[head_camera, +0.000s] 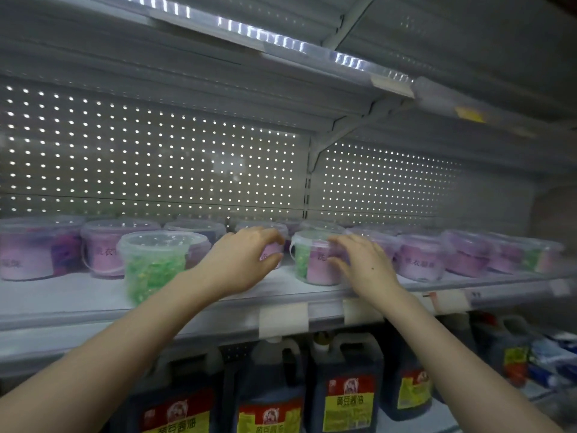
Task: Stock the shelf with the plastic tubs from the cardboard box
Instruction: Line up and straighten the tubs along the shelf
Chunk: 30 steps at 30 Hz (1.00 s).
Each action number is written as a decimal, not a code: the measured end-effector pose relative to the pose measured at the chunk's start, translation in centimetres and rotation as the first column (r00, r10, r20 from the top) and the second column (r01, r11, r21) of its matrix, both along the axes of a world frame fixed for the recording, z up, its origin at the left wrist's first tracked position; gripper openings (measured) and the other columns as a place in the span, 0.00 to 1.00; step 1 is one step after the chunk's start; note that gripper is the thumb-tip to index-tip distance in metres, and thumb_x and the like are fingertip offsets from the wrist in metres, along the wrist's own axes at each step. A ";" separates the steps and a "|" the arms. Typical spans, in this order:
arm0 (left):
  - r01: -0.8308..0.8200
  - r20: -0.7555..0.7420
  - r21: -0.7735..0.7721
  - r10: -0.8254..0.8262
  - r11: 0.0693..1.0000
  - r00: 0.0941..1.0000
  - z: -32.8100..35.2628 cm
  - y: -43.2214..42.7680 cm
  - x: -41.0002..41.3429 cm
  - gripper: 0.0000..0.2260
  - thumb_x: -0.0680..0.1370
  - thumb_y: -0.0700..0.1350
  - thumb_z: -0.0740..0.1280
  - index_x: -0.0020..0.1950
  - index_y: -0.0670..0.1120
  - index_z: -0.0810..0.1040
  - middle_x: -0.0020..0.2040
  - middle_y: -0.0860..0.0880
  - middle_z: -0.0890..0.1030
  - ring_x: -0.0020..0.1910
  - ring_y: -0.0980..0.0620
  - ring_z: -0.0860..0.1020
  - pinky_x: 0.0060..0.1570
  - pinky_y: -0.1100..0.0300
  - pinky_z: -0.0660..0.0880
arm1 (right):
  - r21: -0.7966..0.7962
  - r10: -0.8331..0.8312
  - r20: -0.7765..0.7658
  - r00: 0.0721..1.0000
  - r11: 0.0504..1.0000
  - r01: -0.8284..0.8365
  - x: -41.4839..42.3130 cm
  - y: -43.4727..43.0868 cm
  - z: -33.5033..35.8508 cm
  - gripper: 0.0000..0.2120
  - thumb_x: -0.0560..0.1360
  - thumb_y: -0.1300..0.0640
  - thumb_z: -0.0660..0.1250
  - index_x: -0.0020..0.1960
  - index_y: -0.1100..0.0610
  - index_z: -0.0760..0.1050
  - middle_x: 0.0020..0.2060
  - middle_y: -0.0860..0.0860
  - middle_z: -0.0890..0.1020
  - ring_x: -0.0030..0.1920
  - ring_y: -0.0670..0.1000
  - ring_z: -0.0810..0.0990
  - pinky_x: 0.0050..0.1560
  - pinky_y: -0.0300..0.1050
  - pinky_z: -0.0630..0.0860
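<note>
Gripping a purple-label tub, the left hand should push squarely. Just right, the right hand touches the green-and-purple tub; clasp unclear.

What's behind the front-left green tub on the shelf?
The left purple tub is mostly visible; the right purple tub shows mainly its lid. Beyond them, the perforated back panel. The green tub hides anything directly behind it.

Both arms stretched forward; left hand fingers curled, grip unclear; right hand fingers spread.
</note>
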<state>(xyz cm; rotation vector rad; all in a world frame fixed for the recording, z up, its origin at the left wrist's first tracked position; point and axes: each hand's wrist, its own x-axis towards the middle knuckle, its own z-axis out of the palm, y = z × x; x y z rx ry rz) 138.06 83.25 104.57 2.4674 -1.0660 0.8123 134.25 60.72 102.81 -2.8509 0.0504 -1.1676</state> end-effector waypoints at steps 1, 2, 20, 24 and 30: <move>-0.021 -0.017 -0.009 0.020 1.000 1.000 0.0 -0.7 0.1 0.13 0.78 0.50 0.61 0.62 0.53 0.74 0.61 0.52 0.77 0.58 0.49 0.75 0.55 0.53 0.72 | -0.011 0.019 0.016 1.000 1.000 -0.018 0.2 -0.5 0.1 0.17 0.76 0.52 0.65 0.64 0.51 0.72 0.61 0.49 0.77 0.62 0.54 0.73 0.61 0.47 0.65; -0.039 -0.041 -0.026 0.038 0.999 0.998 -0.1 -1.2 0.1 0.13 0.78 0.50 0.61 0.63 0.54 0.73 0.62 0.53 0.77 0.58 0.49 0.75 0.55 0.53 0.72 | -0.031 0.047 0.039 0.998 0.998 -0.046 0.3 -0.9 0.2 0.15 0.76 0.52 0.65 0.62 0.51 0.74 0.59 0.49 0.79 0.60 0.54 0.74 0.59 0.47 0.65; -0.196 -0.124 -0.226 0.171 0.954 0.977 0.0 -2.1 -0.5 0.12 0.80 0.51 0.59 0.59 0.50 0.77 0.56 0.51 0.80 0.54 0.50 0.78 0.53 0.51 0.74 | -0.035 0.498 0.262 0.826 0.861 -0.508 2.6 3.0 -1.4 0.12 0.71 0.54 0.71 0.54 0.55 0.80 0.47 0.51 0.83 0.44 0.57 0.78 0.48 0.49 0.73; -0.199 -0.130 -0.228 0.173 0.953 0.976 0.2 -2.6 -0.3 0.12 0.80 0.51 0.59 0.57 0.50 0.78 0.56 0.51 0.80 0.56 0.49 0.77 0.54 0.50 0.73 | 0.120 0.579 0.205 0.789 0.786 -0.607 1.8 1.4 -0.6 0.18 0.71 0.55 0.72 0.60 0.56 0.77 0.54 0.51 0.80 0.52 0.51 0.77 0.57 0.50 0.73; -0.150 -0.150 -0.185 0.123 0.971 0.981 0.3 -4.8 -0.5 0.13 0.77 0.56 0.62 0.57 0.53 0.78 0.58 0.52 0.78 0.52 0.51 0.79 0.54 0.51 0.74 | 0.098 0.301 0.064 0.952 0.947 -0.306 2.0 -4.6 0.1 0.27 0.70 0.44 0.71 0.67 0.45 0.70 0.64 0.45 0.73 0.66 0.48 0.68 0.66 0.46 0.58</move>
